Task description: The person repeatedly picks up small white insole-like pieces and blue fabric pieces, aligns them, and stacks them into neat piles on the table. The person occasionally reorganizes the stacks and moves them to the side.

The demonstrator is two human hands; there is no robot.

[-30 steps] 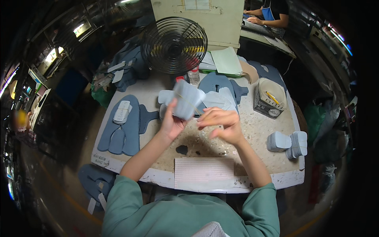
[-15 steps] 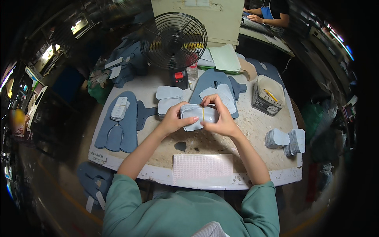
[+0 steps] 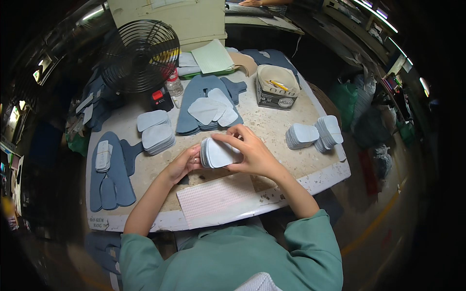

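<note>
Above the middle of the near table, a stack of light grey, rounded fabric pieces (image 3: 221, 154) is held between my hands. My right hand (image 3: 255, 154) grips it from the right, its fingers over the top edge and its thumb at the lower edge. At the stack's left side is my left hand (image 3: 184, 164), fingers against the edges of the pieces and partly hidden behind them. Beyond it lie loose light grey pieces (image 3: 204, 110) on a pile of blue-grey cut panels (image 3: 194, 94). More stacked grey pieces (image 3: 159, 137) sit to the left.
A black fan (image 3: 141, 56) stands at the back left beside a plastic bottle (image 3: 174, 85). A box (image 3: 274, 99) holding pencils is at the back right. Two grey stacks (image 3: 303, 135) lie near the right edge. A printed sheet (image 3: 216, 196) covers the front.
The view has swung right, so the table's things appear further left. The stack has been turned in my hands, and the yellow band around it no longer shows.
</note>
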